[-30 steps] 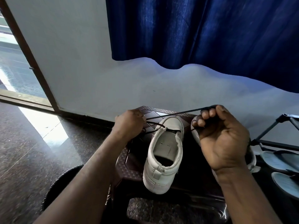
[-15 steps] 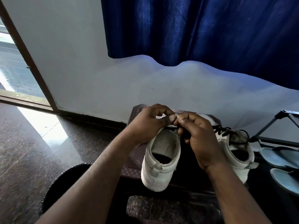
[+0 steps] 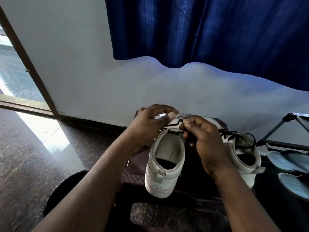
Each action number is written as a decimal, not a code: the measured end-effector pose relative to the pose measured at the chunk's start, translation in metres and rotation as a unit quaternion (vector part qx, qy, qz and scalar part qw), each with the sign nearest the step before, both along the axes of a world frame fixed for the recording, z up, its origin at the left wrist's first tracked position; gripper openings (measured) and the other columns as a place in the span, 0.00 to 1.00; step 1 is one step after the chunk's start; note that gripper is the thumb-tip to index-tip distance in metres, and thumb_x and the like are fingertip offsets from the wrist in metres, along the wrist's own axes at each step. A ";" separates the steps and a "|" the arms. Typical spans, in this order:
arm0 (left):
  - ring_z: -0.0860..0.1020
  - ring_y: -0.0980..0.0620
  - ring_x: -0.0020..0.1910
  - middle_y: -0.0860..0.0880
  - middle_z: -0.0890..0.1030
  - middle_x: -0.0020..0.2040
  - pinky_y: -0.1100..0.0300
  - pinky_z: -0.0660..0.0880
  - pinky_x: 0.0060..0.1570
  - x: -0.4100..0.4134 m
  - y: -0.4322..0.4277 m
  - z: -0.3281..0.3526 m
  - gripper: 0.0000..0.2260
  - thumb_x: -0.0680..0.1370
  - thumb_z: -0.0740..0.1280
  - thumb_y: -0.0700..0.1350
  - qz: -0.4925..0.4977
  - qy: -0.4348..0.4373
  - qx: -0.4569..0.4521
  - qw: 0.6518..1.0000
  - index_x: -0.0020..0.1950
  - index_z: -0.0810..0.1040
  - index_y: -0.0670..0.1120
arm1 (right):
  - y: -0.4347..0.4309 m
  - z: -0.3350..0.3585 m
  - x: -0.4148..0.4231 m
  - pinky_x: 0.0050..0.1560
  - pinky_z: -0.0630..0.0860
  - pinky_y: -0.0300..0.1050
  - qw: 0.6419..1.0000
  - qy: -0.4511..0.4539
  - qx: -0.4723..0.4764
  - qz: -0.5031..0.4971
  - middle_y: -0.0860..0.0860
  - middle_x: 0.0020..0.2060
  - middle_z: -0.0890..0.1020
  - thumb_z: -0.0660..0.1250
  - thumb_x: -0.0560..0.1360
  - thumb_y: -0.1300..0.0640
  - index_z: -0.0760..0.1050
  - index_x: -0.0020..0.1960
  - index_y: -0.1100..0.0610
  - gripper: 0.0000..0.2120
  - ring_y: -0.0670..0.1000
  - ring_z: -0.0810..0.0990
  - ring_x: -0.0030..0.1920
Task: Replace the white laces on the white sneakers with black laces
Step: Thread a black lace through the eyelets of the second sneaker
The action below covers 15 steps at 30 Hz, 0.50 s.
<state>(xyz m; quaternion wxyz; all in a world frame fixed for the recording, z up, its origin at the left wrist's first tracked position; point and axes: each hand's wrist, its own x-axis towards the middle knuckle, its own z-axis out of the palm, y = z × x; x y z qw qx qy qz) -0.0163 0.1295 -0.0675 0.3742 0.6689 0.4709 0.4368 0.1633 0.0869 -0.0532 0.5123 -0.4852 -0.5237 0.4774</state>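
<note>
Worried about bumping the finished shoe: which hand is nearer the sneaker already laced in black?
Right. The right hand sits directly beside the laced sneaker; the left hand is across the other sneaker, farther away.

A black lace crosses the front of the left sneaker; the right sneaker is black-laced.

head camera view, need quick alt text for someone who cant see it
A person's right hand pinches a black lace at the front of a white sneaker on a dark stool, the left hand curled over its toe. A second white sneaker, already black-laced, stands to the right; a blue curtain hangs behind.
</note>
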 end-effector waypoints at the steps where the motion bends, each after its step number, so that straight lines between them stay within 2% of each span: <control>1: 0.82 0.49 0.60 0.52 0.85 0.54 0.41 0.75 0.67 0.004 -0.002 0.000 0.13 0.76 0.69 0.60 -0.029 -0.014 -0.007 0.999 0.52 0.86 0.55 | 0.000 -0.001 -0.001 0.30 0.68 0.35 1.000 -0.008 0.000 0.000 0.52 0.31 0.76 0.65 0.82 0.60 0.80 0.43 0.62 0.11 0.46 0.72 0.31; 3: 0.83 0.50 0.52 0.49 0.86 0.49 0.42 0.78 0.62 0.010 -0.006 0.000 0.10 0.77 0.72 0.55 -0.049 -0.036 -0.039 0.997 0.48 0.86 0.49 | 0.000 -0.002 -0.001 0.31 0.69 0.36 1.000 -0.023 0.002 -0.001 0.52 0.31 0.77 0.66 0.82 0.59 0.81 0.45 0.61 0.10 0.46 0.73 0.32; 4: 0.82 0.52 0.48 0.50 0.86 0.46 0.46 0.79 0.58 0.009 -0.006 0.000 0.08 0.77 0.73 0.53 -0.034 -0.039 -0.044 0.998 0.47 0.86 0.50 | 0.001 -0.002 0.000 0.31 0.69 0.36 1.000 -0.029 0.006 -0.001 0.52 0.32 0.78 0.66 0.82 0.59 0.82 0.43 0.58 0.10 0.46 0.74 0.33; 6: 0.78 0.58 0.39 0.54 0.84 0.39 0.57 0.75 0.46 0.005 -0.004 0.001 0.05 0.78 0.74 0.50 0.033 -0.013 -0.026 0.999 0.44 0.84 0.51 | 0.003 -0.004 0.003 0.32 0.69 0.38 0.999 -0.036 0.016 -0.006 0.53 0.34 0.80 0.67 0.82 0.58 0.82 0.40 0.53 0.13 0.46 0.75 0.34; 9: 0.72 0.57 0.31 0.53 0.79 0.34 0.61 0.70 0.35 -0.001 -0.004 0.002 0.07 0.80 0.73 0.48 0.075 0.003 -0.054 0.996 0.44 0.83 0.46 | 0.005 -0.005 0.006 0.35 0.69 0.40 1.000 -0.024 0.017 -0.001 0.54 0.38 0.82 0.67 0.80 0.54 0.83 0.38 0.49 0.12 0.46 0.76 0.35; 11: 0.74 0.56 0.33 0.50 0.81 0.36 0.60 0.72 0.38 0.001 -0.006 0.002 0.08 0.78 0.74 0.51 0.044 -0.020 -0.066 0.997 0.45 0.84 0.47 | 0.005 -0.004 0.006 0.36 0.71 0.43 1.000 -0.026 0.015 0.000 0.54 0.38 0.83 0.67 0.77 0.51 0.83 0.38 0.49 0.10 0.47 0.76 0.36; 13: 0.81 0.52 0.43 0.47 0.86 0.44 0.52 0.77 0.49 0.004 -0.007 0.002 0.12 0.76 0.73 0.57 -0.015 -0.054 -0.078 0.995 0.49 0.86 0.50 | 0.004 -0.005 0.005 0.39 0.74 0.49 0.997 -0.068 0.032 -0.010 0.51 0.35 0.83 0.70 0.79 0.52 0.83 0.39 0.52 0.10 0.48 0.78 0.36; 15: 0.84 0.45 0.50 0.47 0.87 0.47 0.45 0.78 0.57 0.009 -0.009 0.002 0.12 0.77 0.72 0.57 -0.060 -0.078 -0.086 0.991 0.50 0.87 0.50 | 0.003 -0.006 0.004 0.43 0.77 0.55 0.992 -0.114 0.052 -0.022 0.50 0.34 0.84 0.73 0.78 0.51 0.82 0.38 0.54 0.11 0.49 0.79 0.36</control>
